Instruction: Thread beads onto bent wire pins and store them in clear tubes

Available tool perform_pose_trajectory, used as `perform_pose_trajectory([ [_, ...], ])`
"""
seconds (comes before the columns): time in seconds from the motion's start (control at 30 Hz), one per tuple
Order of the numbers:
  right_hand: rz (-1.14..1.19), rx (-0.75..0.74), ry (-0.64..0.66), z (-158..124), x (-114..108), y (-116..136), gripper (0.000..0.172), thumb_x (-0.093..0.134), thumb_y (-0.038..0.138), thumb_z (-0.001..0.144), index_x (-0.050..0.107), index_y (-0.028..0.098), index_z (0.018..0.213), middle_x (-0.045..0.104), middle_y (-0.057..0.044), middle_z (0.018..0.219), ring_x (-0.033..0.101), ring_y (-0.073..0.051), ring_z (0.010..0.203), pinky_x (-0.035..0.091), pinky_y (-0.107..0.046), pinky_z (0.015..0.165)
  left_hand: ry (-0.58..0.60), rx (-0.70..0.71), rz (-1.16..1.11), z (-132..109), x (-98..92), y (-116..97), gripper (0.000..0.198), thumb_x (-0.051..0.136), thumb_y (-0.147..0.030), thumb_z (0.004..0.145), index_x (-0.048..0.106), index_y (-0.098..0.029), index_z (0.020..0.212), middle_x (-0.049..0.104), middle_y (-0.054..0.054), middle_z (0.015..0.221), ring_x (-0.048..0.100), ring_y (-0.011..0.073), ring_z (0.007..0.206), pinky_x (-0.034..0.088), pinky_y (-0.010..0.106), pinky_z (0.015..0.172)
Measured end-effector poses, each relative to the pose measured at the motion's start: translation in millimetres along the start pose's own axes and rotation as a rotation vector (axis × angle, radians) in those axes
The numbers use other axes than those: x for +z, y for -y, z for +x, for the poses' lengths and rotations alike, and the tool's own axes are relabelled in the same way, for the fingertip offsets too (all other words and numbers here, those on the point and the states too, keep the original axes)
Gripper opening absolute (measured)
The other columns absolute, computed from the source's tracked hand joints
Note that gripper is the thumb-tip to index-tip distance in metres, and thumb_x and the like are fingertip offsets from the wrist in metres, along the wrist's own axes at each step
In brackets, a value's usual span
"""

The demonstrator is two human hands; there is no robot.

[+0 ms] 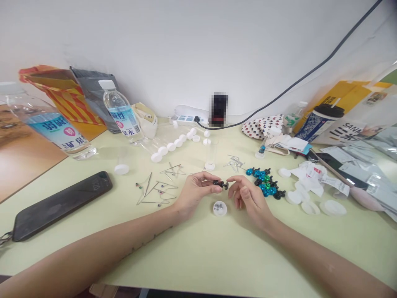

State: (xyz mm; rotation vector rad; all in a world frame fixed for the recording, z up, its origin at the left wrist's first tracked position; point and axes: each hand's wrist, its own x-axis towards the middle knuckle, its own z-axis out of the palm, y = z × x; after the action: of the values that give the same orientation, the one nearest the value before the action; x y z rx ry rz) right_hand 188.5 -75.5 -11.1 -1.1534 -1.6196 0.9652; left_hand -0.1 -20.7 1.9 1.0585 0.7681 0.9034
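My left hand (197,188) pinches a small black knob-like part (223,186) with a flared disc end, held above the table. My right hand (248,194) is just right of that part, fingers loosely bent and apart with nothing visible in them; I cannot tell whether its index fingertip touches the disc. Below and between both hands stands a small round white cap (220,208) with tiny metal pieces inside. A cluster of blue, green and black knob-like parts (266,182) lies beyond my right hand. Thin metal hex keys (235,163) lie behind the hands.
More thin metal rods (156,192) with coloured bits lie left of my left hand. A phone (63,205) and water bottles (120,114) are at the left. White caps (171,147) form a row behind. Torn white packaging (310,178), a drink cup (319,120) and plastic bags occupy the right.
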Motion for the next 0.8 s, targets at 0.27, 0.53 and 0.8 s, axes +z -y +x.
perform_pose_trajectory([
  [0.27,-0.031,0.006,0.000,-0.3,-0.3,-2.2,0.048,0.025,0.054,0.097,0.054,0.019,0.112,0.061,-0.003,0.080,0.051,-0.011,0.052,0.041,-0.024,0.049,-0.003,0.003,0.002,-0.6,0.1,0.6,0.024,0.082,-0.017,0.060,0.069,-0.016,0.080,0.072,0.003,0.085,0.066,0.0146,0.075,0.050,0.030,0.079],
  [0.53,-0.049,-0.011,0.015,-0.3,-0.1,-0.8,0.049,0.024,0.054,0.097,0.055,0.019,0.109,0.061,-0.003,0.078,0.051,-0.010,0.051,0.040,-0.024,0.049,-0.013,0.007,0.012,0.6,-0.5,1.4,0.024,0.082,-0.017,0.059,0.069,-0.016,0.080,0.073,0.004,0.085,0.066,0.0156,0.075,0.050,0.031,0.079],
  [0.8,-0.055,0.009,0.049,0.6,-0.1,0.6,0.052,0.023,0.055,0.097,0.058,0.018,0.101,0.059,-0.002,0.074,0.050,-0.010,0.051,0.040,-0.023,0.049,-0.022,0.006,0.008,0.3,0.4,-0.6,0.024,0.082,-0.017,0.059,0.068,-0.016,0.079,0.072,0.003,0.085,0.066,0.0146,0.076,0.050,0.029,0.079],
])
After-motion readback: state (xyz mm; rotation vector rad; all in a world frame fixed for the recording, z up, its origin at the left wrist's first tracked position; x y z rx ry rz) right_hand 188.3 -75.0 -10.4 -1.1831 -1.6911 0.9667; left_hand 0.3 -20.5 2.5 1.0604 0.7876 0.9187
